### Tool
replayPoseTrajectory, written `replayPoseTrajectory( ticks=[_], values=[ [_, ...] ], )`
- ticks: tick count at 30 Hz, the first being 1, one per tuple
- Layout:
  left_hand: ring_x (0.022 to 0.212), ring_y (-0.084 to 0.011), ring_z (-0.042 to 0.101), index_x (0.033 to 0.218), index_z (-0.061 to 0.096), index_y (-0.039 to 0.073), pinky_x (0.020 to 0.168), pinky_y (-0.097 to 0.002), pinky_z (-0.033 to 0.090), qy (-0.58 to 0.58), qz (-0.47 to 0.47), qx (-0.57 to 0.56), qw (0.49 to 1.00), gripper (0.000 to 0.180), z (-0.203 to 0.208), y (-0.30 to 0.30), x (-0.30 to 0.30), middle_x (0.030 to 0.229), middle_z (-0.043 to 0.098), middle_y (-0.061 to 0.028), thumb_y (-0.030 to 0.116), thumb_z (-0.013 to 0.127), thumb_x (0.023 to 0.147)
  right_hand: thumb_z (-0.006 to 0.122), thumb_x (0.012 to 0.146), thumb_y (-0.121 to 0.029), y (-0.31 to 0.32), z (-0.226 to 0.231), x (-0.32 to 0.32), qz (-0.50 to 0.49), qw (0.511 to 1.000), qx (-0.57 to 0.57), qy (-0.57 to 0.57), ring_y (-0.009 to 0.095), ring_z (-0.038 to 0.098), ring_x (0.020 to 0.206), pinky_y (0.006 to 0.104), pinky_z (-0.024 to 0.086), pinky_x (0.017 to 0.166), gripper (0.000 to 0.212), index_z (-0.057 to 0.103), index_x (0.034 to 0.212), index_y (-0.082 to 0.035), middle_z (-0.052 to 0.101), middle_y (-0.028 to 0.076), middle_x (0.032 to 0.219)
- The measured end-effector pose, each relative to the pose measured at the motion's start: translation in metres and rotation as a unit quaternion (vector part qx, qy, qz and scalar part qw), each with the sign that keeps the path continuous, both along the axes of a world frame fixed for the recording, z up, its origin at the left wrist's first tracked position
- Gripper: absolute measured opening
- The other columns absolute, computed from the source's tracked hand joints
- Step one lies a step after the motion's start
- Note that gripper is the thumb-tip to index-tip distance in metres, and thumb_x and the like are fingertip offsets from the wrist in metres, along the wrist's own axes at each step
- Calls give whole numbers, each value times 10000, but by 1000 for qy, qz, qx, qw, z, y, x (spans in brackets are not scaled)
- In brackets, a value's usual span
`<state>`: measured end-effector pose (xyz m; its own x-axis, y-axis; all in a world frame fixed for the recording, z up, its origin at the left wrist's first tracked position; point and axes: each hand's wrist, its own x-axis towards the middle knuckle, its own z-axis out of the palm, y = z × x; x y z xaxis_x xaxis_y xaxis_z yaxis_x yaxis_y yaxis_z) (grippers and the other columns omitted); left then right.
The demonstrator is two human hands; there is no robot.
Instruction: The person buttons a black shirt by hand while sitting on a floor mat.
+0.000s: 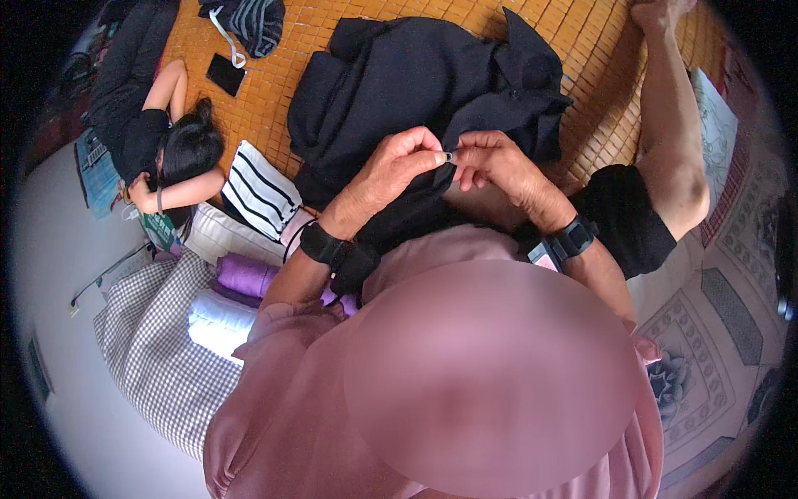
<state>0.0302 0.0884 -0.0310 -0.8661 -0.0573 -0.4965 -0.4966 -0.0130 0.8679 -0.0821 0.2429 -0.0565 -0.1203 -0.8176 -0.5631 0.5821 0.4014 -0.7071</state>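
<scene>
My left hand [391, 170] and my right hand [507, 170] meet above a large dark garment [407, 75] spread in front of me. Thumb and finger of the left are pinched together. Right at their tips is a tiny shiny ring-like thing [450, 156], too small to name surely. My right hand's fingers are curled in against the same spot; whether they grip it or only touch it is hard to see. Dark cloth lies just under both hands and over my lap. Each wrist wears a black band.
On the left a person in black [154, 137] lies on the woven mat [274, 91], near a black phone [225, 75]. Striped cloth [262, 191], a purple roll [245, 276] and a checked cover [158, 333] lie at my left. My bare leg [673, 125] stretches out right.
</scene>
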Motion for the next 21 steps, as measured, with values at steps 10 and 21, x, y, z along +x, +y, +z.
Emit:
replayPoseTrajectory(
  ticks=[10, 21],
  values=[
    [576, -97, 473, 769, 510, 7, 531, -247, 380, 114, -41, -264, 957, 79, 17, 0, 5, 611, 486, -29, 65, 557, 745, 516, 822, -133, 28, 37, -6, -38, 995, 4, 89, 69, 526, 609, 176, 385, 510, 186, 531, 982, -38, 575, 1, 745],
    [629, -207, 537, 758, 510, 42, 556, -307, 435, 618, -77, -70, 779, 97, 223, 35, 38, 711, 537, -70, 131, 537, 784, 548, 783, -129, 54, 277, 22, 64, 765, -136, 626, 177, 556, 564, 258, 451, 525, 168, 578, 851, 22, 593, 99, 710]
  ],
)
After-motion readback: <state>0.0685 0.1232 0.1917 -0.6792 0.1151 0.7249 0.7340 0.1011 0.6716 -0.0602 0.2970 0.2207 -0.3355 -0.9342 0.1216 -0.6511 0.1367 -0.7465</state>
